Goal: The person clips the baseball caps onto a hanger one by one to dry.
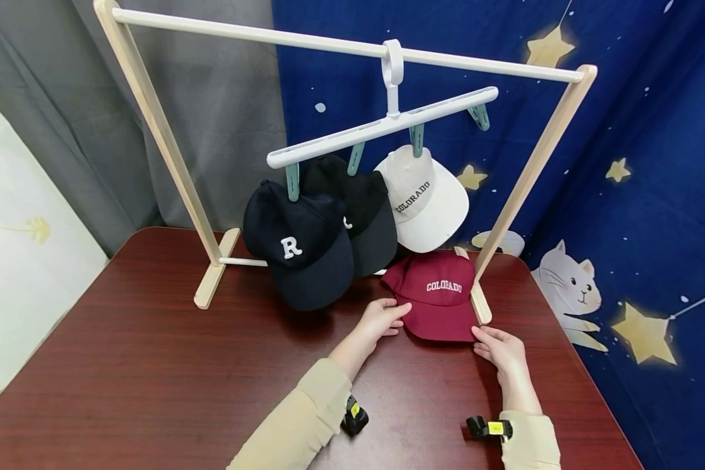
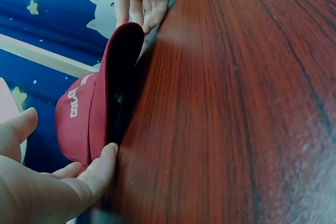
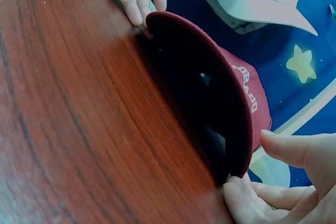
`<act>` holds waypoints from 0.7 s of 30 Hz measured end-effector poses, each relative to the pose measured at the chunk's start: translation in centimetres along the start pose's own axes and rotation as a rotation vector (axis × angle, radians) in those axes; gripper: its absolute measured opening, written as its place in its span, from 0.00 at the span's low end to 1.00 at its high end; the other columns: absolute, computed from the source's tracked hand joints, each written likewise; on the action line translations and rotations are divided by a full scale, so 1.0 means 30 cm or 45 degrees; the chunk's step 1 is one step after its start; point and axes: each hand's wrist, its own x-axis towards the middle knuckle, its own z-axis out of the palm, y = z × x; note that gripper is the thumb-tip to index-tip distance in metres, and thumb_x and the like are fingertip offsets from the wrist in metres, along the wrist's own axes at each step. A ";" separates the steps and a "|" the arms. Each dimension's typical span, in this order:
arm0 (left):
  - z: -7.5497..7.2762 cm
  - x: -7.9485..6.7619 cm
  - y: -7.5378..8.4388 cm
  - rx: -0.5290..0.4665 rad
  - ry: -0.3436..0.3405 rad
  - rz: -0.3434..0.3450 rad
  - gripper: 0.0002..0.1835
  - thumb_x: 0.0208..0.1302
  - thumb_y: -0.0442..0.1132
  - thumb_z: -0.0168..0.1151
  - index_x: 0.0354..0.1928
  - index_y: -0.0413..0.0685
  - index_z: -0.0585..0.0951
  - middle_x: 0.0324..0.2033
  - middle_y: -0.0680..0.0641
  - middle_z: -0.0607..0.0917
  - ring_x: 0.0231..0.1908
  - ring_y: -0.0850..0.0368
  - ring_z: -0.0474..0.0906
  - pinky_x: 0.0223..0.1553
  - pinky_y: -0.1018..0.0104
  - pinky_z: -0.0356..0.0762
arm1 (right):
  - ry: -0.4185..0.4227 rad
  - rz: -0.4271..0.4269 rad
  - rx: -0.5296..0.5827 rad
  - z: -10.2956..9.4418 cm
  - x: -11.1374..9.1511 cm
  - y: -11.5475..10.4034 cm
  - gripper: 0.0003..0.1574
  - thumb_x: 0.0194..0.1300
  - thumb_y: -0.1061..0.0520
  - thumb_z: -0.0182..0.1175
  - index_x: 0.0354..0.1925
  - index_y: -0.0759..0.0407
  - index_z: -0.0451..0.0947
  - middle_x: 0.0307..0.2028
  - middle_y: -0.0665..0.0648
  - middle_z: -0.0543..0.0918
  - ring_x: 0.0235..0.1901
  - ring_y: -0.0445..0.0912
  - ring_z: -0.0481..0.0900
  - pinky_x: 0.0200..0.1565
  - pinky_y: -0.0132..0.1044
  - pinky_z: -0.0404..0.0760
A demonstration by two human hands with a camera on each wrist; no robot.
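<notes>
A dark red baseball cap with white COLORADO lettering rests on the table, its brim toward me. At the brim's left side is my left hand; its extended fingers touch the edge, while the left wrist view shows the thumb standing apart from the cap. My right hand pinches the brim's right corner between thumb and fingers. The right wrist view shows the brim's dark underside tilted up off the tabletop.
A wooden rack carries a white hanger with teal clips. From it hang a navy cap with an R, a black cap and a white cap. The rightmost clip holds nothing. All stand on the brown table.
</notes>
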 end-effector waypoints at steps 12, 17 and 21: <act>0.011 -0.005 -0.009 -0.092 -0.013 -0.002 0.31 0.63 0.34 0.63 0.61 0.22 0.64 0.47 0.32 0.80 0.37 0.40 0.84 0.39 0.56 0.81 | -0.001 -0.018 -0.099 0.005 -0.003 -0.003 0.34 0.64 0.62 0.63 0.60 0.81 0.64 0.28 0.50 0.81 0.25 0.38 0.81 0.33 0.31 0.81; 0.012 -0.005 -0.014 -0.091 -0.002 0.007 0.29 0.62 0.31 0.62 0.59 0.20 0.64 0.43 0.32 0.82 0.37 0.39 0.83 0.39 0.56 0.81 | -0.027 -0.015 -0.152 0.007 -0.013 -0.008 0.35 0.63 0.61 0.64 0.60 0.82 0.63 0.32 0.53 0.82 0.25 0.38 0.81 0.33 0.31 0.81; 0.015 -0.003 -0.019 -0.086 0.005 0.006 0.27 0.61 0.28 0.62 0.58 0.20 0.65 0.44 0.33 0.80 0.34 0.41 0.84 0.37 0.58 0.81 | -0.038 -0.015 -0.186 0.008 -0.013 -0.007 0.35 0.63 0.61 0.64 0.60 0.81 0.64 0.33 0.53 0.82 0.25 0.38 0.80 0.32 0.31 0.81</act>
